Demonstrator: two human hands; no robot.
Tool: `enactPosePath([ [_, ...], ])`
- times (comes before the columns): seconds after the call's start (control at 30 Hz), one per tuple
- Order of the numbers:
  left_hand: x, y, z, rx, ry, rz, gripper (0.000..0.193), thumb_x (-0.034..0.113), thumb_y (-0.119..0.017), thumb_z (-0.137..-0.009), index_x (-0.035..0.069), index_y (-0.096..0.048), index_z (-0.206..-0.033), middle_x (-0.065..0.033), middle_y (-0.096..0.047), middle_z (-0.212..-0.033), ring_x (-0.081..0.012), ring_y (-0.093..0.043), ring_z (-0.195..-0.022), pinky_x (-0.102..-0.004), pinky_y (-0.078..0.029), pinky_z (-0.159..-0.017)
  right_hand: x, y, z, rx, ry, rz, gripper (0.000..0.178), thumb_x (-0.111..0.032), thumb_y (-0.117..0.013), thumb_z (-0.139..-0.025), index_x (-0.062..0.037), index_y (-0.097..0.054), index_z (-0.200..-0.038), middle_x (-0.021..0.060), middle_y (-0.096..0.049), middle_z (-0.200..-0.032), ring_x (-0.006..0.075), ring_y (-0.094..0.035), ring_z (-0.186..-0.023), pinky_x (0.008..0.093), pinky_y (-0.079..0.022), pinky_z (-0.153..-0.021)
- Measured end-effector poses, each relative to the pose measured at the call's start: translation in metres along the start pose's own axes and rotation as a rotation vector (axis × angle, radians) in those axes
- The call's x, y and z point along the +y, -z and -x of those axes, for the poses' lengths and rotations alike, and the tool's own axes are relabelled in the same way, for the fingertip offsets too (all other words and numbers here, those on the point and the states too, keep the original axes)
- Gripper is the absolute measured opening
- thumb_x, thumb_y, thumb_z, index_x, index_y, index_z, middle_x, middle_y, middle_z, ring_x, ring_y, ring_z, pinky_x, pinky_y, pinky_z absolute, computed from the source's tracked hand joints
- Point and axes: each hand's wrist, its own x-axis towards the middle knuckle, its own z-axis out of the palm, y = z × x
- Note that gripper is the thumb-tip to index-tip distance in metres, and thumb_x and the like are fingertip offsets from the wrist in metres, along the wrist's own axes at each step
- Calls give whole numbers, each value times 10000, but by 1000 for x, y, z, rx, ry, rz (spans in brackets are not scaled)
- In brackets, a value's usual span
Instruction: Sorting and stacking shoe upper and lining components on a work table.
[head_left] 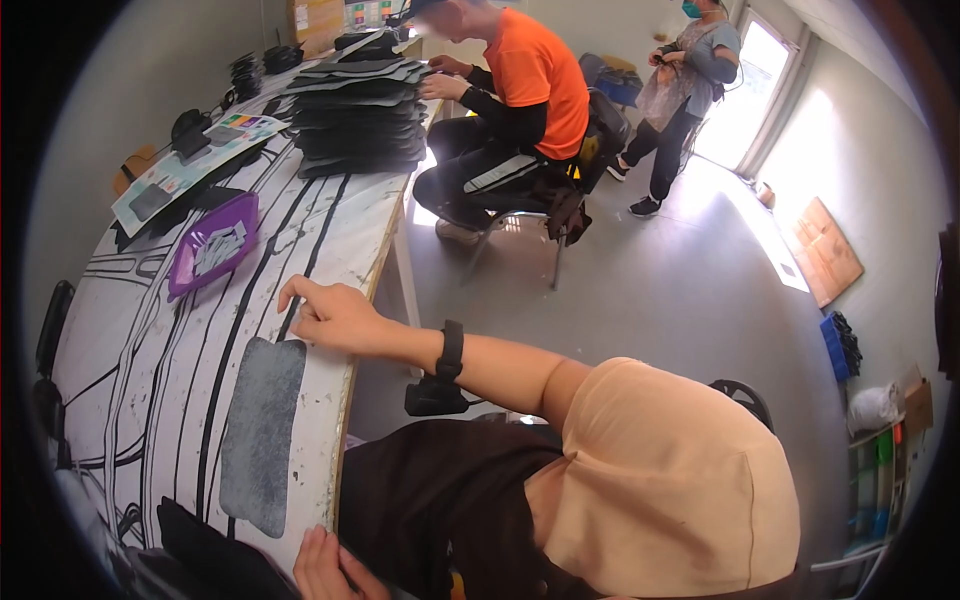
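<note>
A flat grey felt-like piece (262, 435) with rounded corners lies on the white table (330, 235) in front of me. My right hand (340, 315) hovers at its far end, index finger bent out and thumb apart, with nothing visible in it. A black strap with a small dark device circles that wrist. Close to the near end of the grey piece, my left hand (335, 572) rests by the table edge, its fingers stretched out and partly cut off by the frame. Beyond my right hand sits a purple tray (250, 208) of small pale strips.
A tall stack of dark flat pieces (360, 120) stands farther along the table, beside a printed sheet (180, 185). Black pieces (215, 550) lie at the near end. A seated co-worker in orange (540, 80) works by the stack; another person (690, 80) stands near the doorway.
</note>
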Motion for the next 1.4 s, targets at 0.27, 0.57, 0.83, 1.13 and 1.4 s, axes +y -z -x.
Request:
enactPosePath([
  [0.27, -20, -8, 9, 4, 116, 75, 164, -45, -644, -855, -28, -691, -1011, -167, -727, -1030, -359, -705, -962, -421, -552, -848, 10, -9, -7, 45, -72, -3, 317, -198, -641, -906, -184, -569, -1215, 23, -529, -576, 178, -558, -565, 368, -437, -575],
  [0.57, -8, 7, 16, 78, 110, -18, 229, 15, -722, -780, 19, -728, -1009, -61, -743, -996, -209, -729, -962, -289, -584, -739, 28, 1, 3, 35, 2, -260, 311, -79, -623, -925, -113, -575, -1230, -114, -320, -652, 13, -329, -590, 226, -240, -527],
  [0.83, -9, 1, 18, 99, 119, -11, 252, 19, -725, -764, 25, -729, -1017, -49, -742, -982, -189, -726, -991, -263, -590, -703, 1, 1, 4, -12, -43, -364, 319, -143, -590, -948, -81, -526, -1254, -107, -297, -693, 9, -286, -624, 204, -206, -573],
  [1.13, -14, 0, 21, 82, 117, -10, 248, 53, -703, -805, 33, -717, -1052, -42, -728, -1018, -170, -706, -1025, -259, -580, -687, 9, -1, 1, -20, -35, -370, 309, -134, -580, -962, -85, -521, -1261, -113, -301, -705, 5, -287, -633, 200, -196, -578],
  [1.4, -13, -1, 22, 79, 114, -9, 250, 56, -700, -807, 34, -715, -1055, -41, -723, -1024, -168, -702, -1030, -261, -582, -692, 9, -2, 4, -5, -55, -370, 312, -139, -565, -970, -93, -524, -1275, -113, -299, -688, 4, -288, -619, 199, -192, -567],
])
